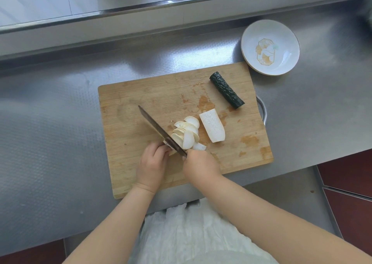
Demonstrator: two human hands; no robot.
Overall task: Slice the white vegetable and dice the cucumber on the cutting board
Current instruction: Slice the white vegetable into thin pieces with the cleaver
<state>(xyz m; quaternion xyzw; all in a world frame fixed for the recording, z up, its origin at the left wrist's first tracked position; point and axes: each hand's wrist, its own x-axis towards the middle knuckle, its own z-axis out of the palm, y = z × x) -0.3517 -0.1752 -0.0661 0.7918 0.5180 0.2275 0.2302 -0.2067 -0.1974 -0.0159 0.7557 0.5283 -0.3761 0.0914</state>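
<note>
Hands at the cutting board (141, 102): right hand (199, 166) grips the knife (161, 132), left hand (152, 163) pinches the white vegetable's last stub. Slices (186, 132) fan beside the blade (slicing underway). Next, probably: the uncut half (212, 127), then the cucumber (226, 90).

One cucumber (226, 90), one knife (161, 131), one plate (270, 47).

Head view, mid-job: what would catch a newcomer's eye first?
The knife, gripped by the right hand, cuts beside a fan of white slices mid-board, while the left hand steadies the remaining end. An uncut white half and whole cucumber piece wait to the right.
</note>
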